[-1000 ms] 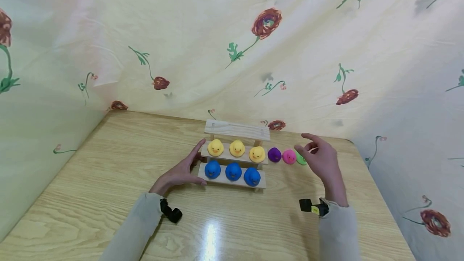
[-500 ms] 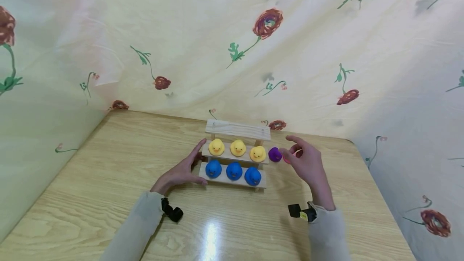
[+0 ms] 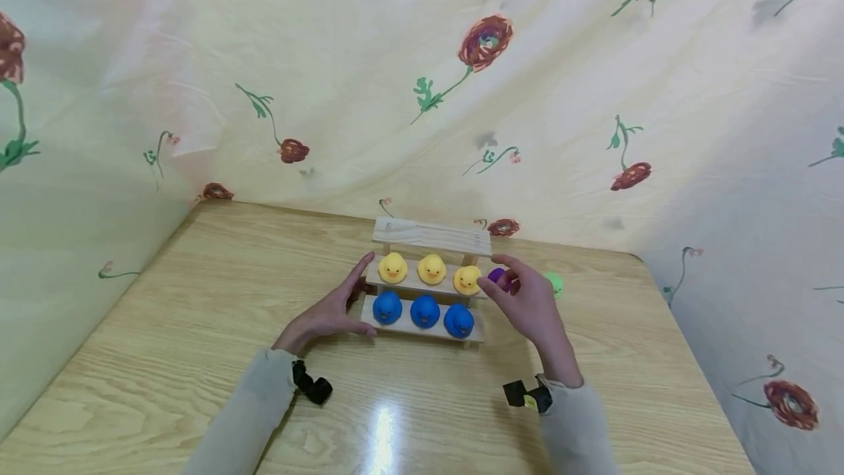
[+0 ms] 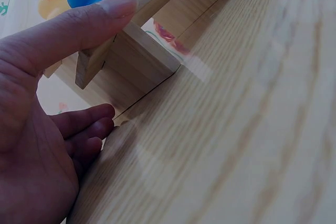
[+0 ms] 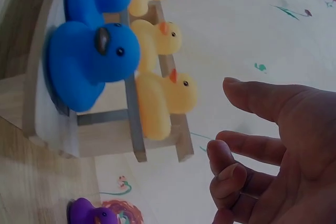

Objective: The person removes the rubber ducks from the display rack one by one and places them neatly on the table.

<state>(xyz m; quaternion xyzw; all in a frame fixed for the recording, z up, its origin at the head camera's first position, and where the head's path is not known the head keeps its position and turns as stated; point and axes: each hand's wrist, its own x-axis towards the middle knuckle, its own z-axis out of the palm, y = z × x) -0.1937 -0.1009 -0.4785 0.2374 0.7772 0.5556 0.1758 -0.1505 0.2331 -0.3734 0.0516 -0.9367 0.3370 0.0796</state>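
A three-step wooden rack point(image 3: 431, 235) bears three blue rubber ducks point(image 3: 425, 312) on its lowest step and three yellow rubber ducks point(image 3: 431, 270) on the middle one. Its top step is bare. My left hand point(image 3: 330, 314) holds the rack's left end; in the left wrist view the thumb point(image 4: 79, 30) lies against the front shelf and other fingers bend near its side. My right hand point(image 3: 530, 306) hovers just right of the rack, thumb and fingers apart with nothing between them. Behind its fingers a purple duck point(image 3: 497, 278) is partly covered. The pink duck is hidden.
A green duck point(image 3: 554, 283) sits on the wooden table point(image 3: 428, 402), to the right of my right hand. Flowered cloth point(image 3: 369, 94) hangs along the table's back and sides.
My right hand has moved left, from above the green duck past the pink one towards the rack's right end. The green duck has come back into view. My left hand stays put.
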